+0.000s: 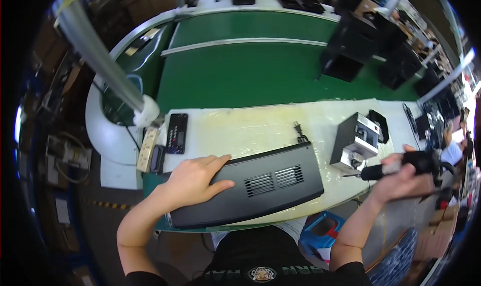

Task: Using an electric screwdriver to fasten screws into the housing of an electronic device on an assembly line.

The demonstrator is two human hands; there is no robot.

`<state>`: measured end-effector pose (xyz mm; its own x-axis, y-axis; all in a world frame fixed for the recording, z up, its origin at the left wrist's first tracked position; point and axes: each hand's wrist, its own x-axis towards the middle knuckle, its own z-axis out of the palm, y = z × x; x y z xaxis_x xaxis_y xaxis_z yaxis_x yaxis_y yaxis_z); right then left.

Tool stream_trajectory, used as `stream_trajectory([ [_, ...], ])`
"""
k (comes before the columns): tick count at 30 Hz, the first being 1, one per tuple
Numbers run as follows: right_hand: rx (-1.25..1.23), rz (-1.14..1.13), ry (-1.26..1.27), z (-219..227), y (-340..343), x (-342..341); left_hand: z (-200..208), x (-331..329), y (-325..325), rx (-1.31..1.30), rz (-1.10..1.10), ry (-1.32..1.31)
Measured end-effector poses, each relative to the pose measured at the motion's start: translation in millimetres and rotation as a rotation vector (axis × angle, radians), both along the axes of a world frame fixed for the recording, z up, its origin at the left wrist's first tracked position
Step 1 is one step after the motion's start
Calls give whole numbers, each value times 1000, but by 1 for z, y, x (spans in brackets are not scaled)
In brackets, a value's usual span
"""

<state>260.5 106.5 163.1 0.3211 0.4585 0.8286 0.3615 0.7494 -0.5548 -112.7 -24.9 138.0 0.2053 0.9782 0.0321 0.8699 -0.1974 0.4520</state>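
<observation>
A long black housing (265, 185) with two vent grilles lies aslant on the pale tabletop in front of me. My left hand (198, 180) rests on its left part, thumb apart and fingers stretched toward the far edge. My right hand (396, 178) is wrapped round a black electric screwdriver (373, 172), raised to the right of the housing with its bit pointing left. Close to that bit stands a dark screw feeder (355, 143) with a metal front. Behind the housing, a black cord with a plug (300, 130) lies on the table.
A dark panel with small parts (177, 133) and a power strip (147, 148) sit at the table's left end, near a grey post (102, 53). Beyond runs a green conveyor (240, 73) carrying black cabinets (349, 45) at right. A blue stool (323, 231) stands below the table.
</observation>
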Motion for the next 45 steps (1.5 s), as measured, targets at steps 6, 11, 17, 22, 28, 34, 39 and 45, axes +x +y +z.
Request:
stream_trajectory([
  [6,76,631,212,62,-56,-110,-5,-2,-3,53,-8,8],
  [11,-56,652,40,66,-71,-200,-15,-10,-11,126,21,34],
  [17,54,1137,116,50,-56,-214,-15,-7,-6,168,2,1],
  [22,-142,763,-311,57,-66,-225,-18,-9,-8,157,-1,22],
  [28,-103,1010,-204,46,-54,-234,-20,-10,-7,179,-6,23],
  [34,-36,1294,-58,27,-40,-237,-20,-9,-5,204,-36,48],
  [39,-24,1366,15,24,-45,-234,-20,-8,-4,245,-60,69],
  [45,-114,1218,-14,14,-45,-243,-13,-6,-7,183,-28,74],
])
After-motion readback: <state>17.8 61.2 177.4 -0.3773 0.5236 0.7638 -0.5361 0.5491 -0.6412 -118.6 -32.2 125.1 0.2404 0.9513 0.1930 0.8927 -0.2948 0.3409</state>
